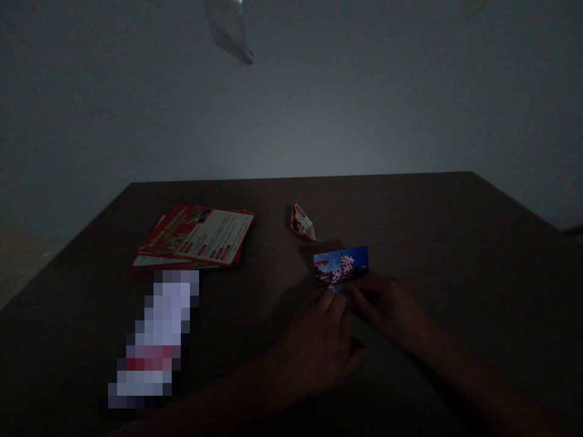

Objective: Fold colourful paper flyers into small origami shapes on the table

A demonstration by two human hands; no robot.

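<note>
A blue printed card or paper (328, 260) with large white and pink characters is tilted up above the table in front of me. My left hand (319, 346) is closed at its lower edge, with the fingers curled over. At its lower right corner my right hand (392, 303) is closed too, thumb and fingers pinching the sheet. Fingers hide the bottom of the card, and I cannot tell whether it is folded there. Just beyond stands a small folded red and white card (302, 222).
To the left lies a fanned stack of red and white printed sheets (200, 233). Nearer me is a pale, pixelated long shape (157, 331) with a red band. The dim wooden table (387, 206) ends at a grey wall (355, 91), where something translucent (230, 30) hangs.
</note>
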